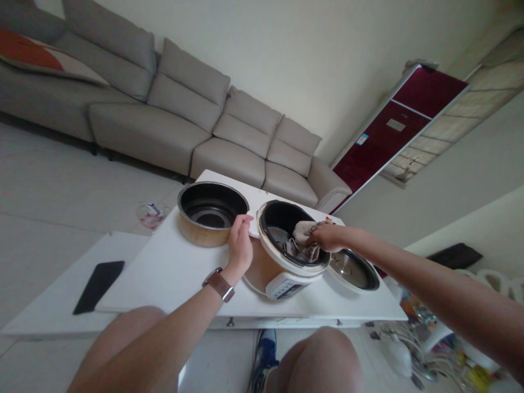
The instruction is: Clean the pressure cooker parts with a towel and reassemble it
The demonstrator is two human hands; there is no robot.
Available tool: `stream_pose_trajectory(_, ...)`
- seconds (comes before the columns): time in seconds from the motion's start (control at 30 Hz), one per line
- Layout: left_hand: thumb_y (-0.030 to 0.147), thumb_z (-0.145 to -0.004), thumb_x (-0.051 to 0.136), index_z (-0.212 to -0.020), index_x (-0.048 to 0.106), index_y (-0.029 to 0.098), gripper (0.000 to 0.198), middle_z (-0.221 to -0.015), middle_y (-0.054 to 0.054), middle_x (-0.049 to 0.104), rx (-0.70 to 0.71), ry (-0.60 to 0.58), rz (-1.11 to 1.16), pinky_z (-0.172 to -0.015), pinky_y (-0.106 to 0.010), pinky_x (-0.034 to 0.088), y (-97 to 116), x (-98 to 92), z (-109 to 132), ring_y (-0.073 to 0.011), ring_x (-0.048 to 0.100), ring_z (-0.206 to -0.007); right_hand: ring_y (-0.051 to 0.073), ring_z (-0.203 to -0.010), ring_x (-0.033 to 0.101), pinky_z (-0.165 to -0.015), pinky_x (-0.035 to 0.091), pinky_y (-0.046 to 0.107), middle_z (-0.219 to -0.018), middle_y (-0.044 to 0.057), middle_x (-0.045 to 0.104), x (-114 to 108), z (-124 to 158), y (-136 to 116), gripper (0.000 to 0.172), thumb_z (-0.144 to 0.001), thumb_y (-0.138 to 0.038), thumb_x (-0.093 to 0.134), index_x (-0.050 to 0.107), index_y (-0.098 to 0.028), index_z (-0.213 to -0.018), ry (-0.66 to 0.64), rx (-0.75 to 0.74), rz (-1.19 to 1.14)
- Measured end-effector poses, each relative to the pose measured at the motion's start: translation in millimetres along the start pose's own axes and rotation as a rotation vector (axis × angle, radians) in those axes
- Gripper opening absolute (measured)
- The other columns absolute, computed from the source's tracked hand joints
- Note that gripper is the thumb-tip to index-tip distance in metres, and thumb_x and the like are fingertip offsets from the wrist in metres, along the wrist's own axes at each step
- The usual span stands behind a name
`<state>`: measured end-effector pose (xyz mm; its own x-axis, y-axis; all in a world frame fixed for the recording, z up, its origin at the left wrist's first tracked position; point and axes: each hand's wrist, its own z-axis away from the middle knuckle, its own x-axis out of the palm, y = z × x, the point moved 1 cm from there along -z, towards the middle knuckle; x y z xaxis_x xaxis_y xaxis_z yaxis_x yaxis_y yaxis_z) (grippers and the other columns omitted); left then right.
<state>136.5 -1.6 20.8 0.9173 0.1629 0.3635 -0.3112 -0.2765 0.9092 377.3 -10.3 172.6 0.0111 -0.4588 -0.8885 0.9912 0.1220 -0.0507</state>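
Note:
A white-and-gold electric cooker (262,267) stands tilted in view on the table, its dark inside showing and a control panel at its front. My left hand (240,245) is closed on the white side handle (254,224) of the cooker. Bunched in my right hand (327,237) is a patterned cloth (303,233), which reaches down into the cooker's dark interior. Left of the cooker sits the inner pot (204,237), gold outside and black inside. The round lid (356,270) lies to the right, beneath my right forearm, partly hidden.
The white table (176,284) has small drawer knobs along my side. A black flat object (98,284) lies at lower left. Behind the table runs a grey sofa (229,158); a dark red fridge (385,136) stands beyond. Assorted clutter (426,338) covers the floor at right.

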Motion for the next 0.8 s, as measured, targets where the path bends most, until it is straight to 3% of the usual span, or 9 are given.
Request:
stream_pose_trajectory(0.07, 0.039, -0.096, 0.044, -0.094, 0.061, 0.024, 0.023, -0.093, -0.003, 0.064, -0.004, -0.002, 0.001, -0.078, -0.032, 0.049, 0.3, -0.2, 0.2, -0.0215, 0.059, -0.089, 0.022, -0.091, 0.071, -0.088, 0.050, 0.028, -0.090, 0.003, 0.079, -2.4, 1.2, -0.6, 0.037, -0.069, -0.006, 0.070, 0.082, -0.022, -0.100, -0.170, -0.060, -0.022)
stream_pose_trajectory(0.13, 0.039, -0.096, 0.044, -0.093, 0.061, 0.024, 0.023, -0.095, -0.003, 0.064, 0.001, 0.002, -0.001, -0.078, -0.032, 0.049, 0.8, -0.3, 0.4, -0.0214, 0.059, -0.090, 0.020, -0.090, 0.071, -0.083, 0.051, 0.024, -0.097, 0.002, 0.080, -6.3, 0.2, -5.5, 0.038, -0.073, -0.012, 0.068, 0.080, -0.020, -0.109, -0.254, -0.103, -0.159)
stream_pose_trajectory(0.23, 0.040, -0.096, 0.045, -0.093, 0.061, 0.024, 0.023, -0.095, -0.003, 0.064, 0.006, 0.003, 0.000, -0.079, -0.032, 0.049, 1.6, -0.3, 0.5, -0.0220, 0.060, -0.092, 0.020, -0.096, 0.070, -0.083, 0.051, 0.022, -0.103, 0.002, 0.079, -10.8, -2.7, -15.3, 0.042, -0.073, -0.014, 0.066, 0.078, -0.017, -0.114, -0.180, -0.138, -0.303)
stream_pose_trajectory(0.33, 0.039, -0.096, 0.045, -0.093, 0.062, 0.024, 0.022, -0.095, -0.003, 0.065, 0.008, 0.000, 0.002, -0.080, -0.032, 0.049, 2.1, -0.5, 0.3, -0.0221, 0.060, -0.093, 0.020, -0.092, 0.069, -0.081, 0.051, 0.022, -0.095, 0.001, 0.078, -7.9, -1.4, -25.0, 0.040, -0.071, -0.015, 0.067, 0.079, -0.017, -0.109, -0.099, -0.106, -0.298)
stream_pose_trajectory(0.5, 0.037, -0.095, 0.045, -0.092, 0.062, 0.024, 0.021, -0.094, -0.003, 0.065, 0.002, 0.002, 0.000, -0.081, -0.032, 0.048, 2.3, -0.3, -0.1, -0.0218, 0.060, -0.092, 0.018, -0.073, 0.069, -0.068, 0.056, 0.023, -0.081, 0.002, 0.076, 3.0, 10.4, -40.0, 0.033, -0.070, -0.020, 0.071, 0.076, -0.016, -0.102, -0.243, 0.015, -0.605)
stream_pose_trajectory(0.67, 0.038, -0.096, 0.044, -0.092, 0.061, 0.024, 0.022, -0.093, -0.003, 0.064, 0.013, 0.006, 0.003, -0.080, -0.032, 0.049, 1.6, 0.3, -0.6, -0.0221, 0.060, -0.093, 0.024, -0.073, 0.075, -0.070, 0.063, 0.031, -0.083, 0.008, 0.078, -17.0, 19.8, -40.2, 0.044, -0.074, -0.023, 0.071, 0.069, -0.018, -0.118, -0.038, 0.145, -0.947)
stream_pose_trajectory(0.8, 0.039, -0.096, 0.044, -0.092, 0.061, 0.024, 0.023, -0.094, -0.003, 0.064, -0.010, 0.001, 0.017, -0.077, -0.031, 0.049, 0.5, 0.5, -1.2, -0.0215, 0.060, -0.091, 0.026, -0.078, 0.077, -0.077, 0.065, 0.038, -0.090, 0.012, 0.078, -44.1, 40.1, -19.5, 0.042, -0.082, -0.026, 0.062, 0.064, -0.016, -0.123, 0.242, 0.180, -0.970)
